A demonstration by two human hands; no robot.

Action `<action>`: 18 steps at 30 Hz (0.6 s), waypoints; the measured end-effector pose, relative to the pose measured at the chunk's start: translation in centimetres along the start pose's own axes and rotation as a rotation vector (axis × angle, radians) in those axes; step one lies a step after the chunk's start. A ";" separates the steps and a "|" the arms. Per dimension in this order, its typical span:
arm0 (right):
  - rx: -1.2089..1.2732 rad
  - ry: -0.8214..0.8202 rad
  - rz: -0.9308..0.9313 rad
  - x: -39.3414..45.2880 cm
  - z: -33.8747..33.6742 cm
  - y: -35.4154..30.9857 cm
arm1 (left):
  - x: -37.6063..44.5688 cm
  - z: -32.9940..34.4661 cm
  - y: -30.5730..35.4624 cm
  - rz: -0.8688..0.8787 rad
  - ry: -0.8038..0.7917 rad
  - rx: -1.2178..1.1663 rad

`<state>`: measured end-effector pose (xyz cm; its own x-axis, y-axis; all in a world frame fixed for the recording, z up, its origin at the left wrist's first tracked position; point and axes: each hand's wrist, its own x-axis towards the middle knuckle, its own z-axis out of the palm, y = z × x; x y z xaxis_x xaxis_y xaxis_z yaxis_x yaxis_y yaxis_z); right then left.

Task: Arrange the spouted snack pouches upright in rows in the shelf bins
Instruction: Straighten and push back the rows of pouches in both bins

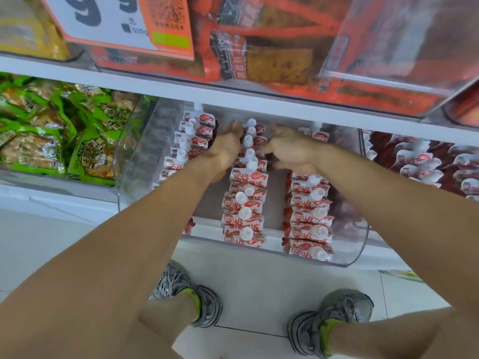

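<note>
Head view: both hands reach deep into the clear bin (357, 244) on the middle shelf, either side of the middle row (245, 203) of pouches. The left hand (225, 149) lies between the left row (184, 149) and the middle row, fingers extended toward the back; whether they pinch a pouch cannot be told. The right hand (290, 151) has fingers curled down at the back of the middle row; its hold is hidden.

Risks:
- The rows stand spout-up and lean on one another. A sideways push from either wrist would probably tip several at once.
- The right forearm passes just over the right row (308, 218); lowering it would likely knock the caps askew.
- The upper shelf edge (259, 99) hangs close above the knuckles; lifting a pouch straight up risks a snag.

Clearance:
- Bare bin floor shows between left and middle rows, and a narrower strip between middle and right rows.
- The bin's front wall is low, so withdrawal toward the person looks unobstructed.
- A neighbouring bin (420, 161) on the right holds more pouches.
</note>
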<state>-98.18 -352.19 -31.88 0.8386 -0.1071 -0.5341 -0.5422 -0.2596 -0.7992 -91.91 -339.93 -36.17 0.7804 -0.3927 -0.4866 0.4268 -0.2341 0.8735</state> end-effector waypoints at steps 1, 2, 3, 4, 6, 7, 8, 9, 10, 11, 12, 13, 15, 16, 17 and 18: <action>0.043 -0.019 0.021 -0.1 0.2 0.1 | 0.0 0.3 -0.1 -0.018 -0.007 -0.034; 0.081 -0.037 0.040 -0.1 0.3 0.3 | 0.1 0.4 -0.2 -0.033 -0.012 -0.048; 0.109 -0.042 0.054 -0.1 0.5 0.5 | 0.2 0.4 -0.2 -0.038 -0.015 -0.053; 0.141 -0.020 0.063 0.1 0.6 0.6 | 0.4 0.4 -0.2 -0.034 -0.024 -0.054; 0.215 0.026 0.082 0.6 0.9 0.6 | 0.6 0.2 -0.1 -0.018 -0.022 -0.033; 0.273 0.051 0.106 0.8 1.2 0.6 | 0.6 0.3 0.0 -0.021 -0.023 -0.012; 0.343 0.078 0.121 0.9 1.6 0.4 | 0.4 0.3 0.1 -0.026 -0.032 -0.011; 0.414 0.113 0.126 1.0 2.1 0.3 | 0.4 0.4 0.1 -0.033 -0.045 -0.020; 0.484 0.145 0.123 1.0 2.5 0.3 | 0.4 0.4 0.0 -0.041 -0.063 -0.033; 0.554 0.169 0.124 0.9 2.9 0.3 | 0.4 0.4 0.0 -0.046 -0.073 -0.039; 0.631 0.187 0.132 1.0 3.2 0.5 | 0.2 0.2 0.0 -0.046 -0.078 -0.048; 0.699 0.196 0.145 1.0 3.4 0.8 | -0.1 0.1 0.1 -0.043 -0.069 -0.053; 0.773 0.191 0.148 1.0 3.5 1.3 | -0.5 0.0 0.5 -0.044 -0.046 -0.064; 0.781 0.187 0.143 0.9 3.4 1.1 | -0.9 0.1 0.7 -0.052 -0.043 -0.066; 0.766 0.198 0.143 0.7 3.5 1.0 | -1.3 0.0 0.9 -0.052 -0.047 -0.067; 0.739 0.210 0.150 0.5 3.6 1.1 | -1.8 0.1 1.0 -0.049 -0.048 -0.068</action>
<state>-98.55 -349.02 -33.98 0.7064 -0.2887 -0.6463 -0.4833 0.4704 -0.7383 -92.90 -339.53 -34.40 0.7356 -0.4251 -0.5275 0.4951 -0.1942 0.8469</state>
